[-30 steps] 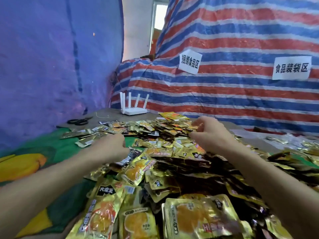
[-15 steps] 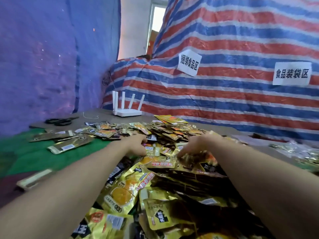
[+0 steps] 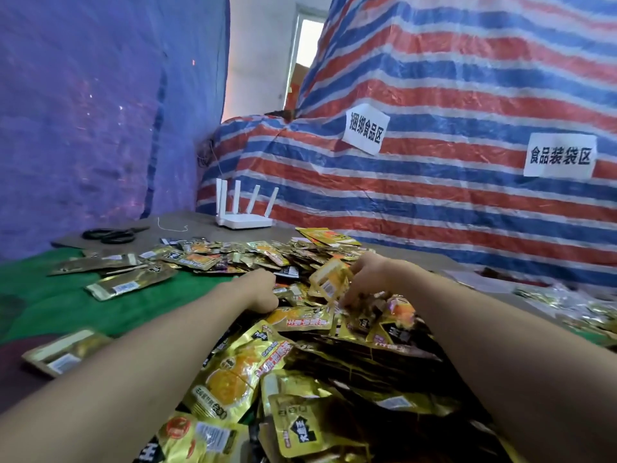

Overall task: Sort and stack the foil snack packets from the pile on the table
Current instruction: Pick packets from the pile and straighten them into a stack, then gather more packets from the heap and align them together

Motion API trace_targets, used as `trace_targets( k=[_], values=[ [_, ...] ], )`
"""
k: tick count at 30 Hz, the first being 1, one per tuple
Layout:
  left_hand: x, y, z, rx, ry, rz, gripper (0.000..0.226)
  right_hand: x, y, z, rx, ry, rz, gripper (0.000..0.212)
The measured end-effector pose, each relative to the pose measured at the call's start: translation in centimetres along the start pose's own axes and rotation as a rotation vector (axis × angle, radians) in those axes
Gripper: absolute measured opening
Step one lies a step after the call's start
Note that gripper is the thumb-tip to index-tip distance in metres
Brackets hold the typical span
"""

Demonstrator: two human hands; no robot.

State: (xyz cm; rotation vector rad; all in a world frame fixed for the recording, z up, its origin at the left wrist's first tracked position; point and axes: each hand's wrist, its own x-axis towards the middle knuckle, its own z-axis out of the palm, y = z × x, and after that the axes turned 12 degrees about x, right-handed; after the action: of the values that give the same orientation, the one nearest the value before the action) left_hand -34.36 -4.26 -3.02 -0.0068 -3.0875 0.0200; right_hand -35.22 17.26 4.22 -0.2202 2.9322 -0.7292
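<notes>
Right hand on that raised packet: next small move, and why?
Probably lift the packet clear of the pile and pass it toward the left hand. The right hand pinches it tipped up on edge, its lower edge down among other packets, and the left hand sits close beside, fingers curled at the pile.

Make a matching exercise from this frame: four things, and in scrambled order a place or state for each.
Things
1. scissors
2. router
3. right hand
4. left paper sign

Place or state
a. stuck on the striped tarp
b. holds a gold packet tilted up over the pile
c. lies flat at the far left of the table
d. stands at the back of the table, antennas up

Pairs: 1-c, 2-d, 3-b, 4-a
</notes>
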Motion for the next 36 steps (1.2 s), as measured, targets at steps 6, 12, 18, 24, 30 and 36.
trace_targets(
  k=[6,12,18,24,30,36],
  values=[
    [0.5,0.4,0.2,0.049,-0.025,0.021,0.051,-1.0,0.4,-0.9,0.085,0.074,-0.147,0.023],
    [0.0,-0.4,0.1,0.414,0.122,0.262,0.028,-1.8,1.1,-1.5,0.214,0.172,-0.201,0.018],
    [-0.7,-0.2,-0.3,0.396,0.345,0.265,0.045,-3.0,0.4,-2.8,0.372,0.422,-0.366,0.022],
    [-2.6,-1.8,-1.4,0.123,0.506,0.106,0.032,-5.2,0.4,-3.7,0.615,0.438,-0.307,0.025],
    [-6.8,-3.1,-5.6,-0.566,0.588,-0.115,0.027,-9.4,1.2,-3.5,0.971,0.448,-0.192,0.020],
    [-14.4,-1.7,-7.2,-1.108,0.447,-0.223,0.027,-15.5,-0.1,-1.6,1.263,0.355,-0.126,0.028]
  ],
)
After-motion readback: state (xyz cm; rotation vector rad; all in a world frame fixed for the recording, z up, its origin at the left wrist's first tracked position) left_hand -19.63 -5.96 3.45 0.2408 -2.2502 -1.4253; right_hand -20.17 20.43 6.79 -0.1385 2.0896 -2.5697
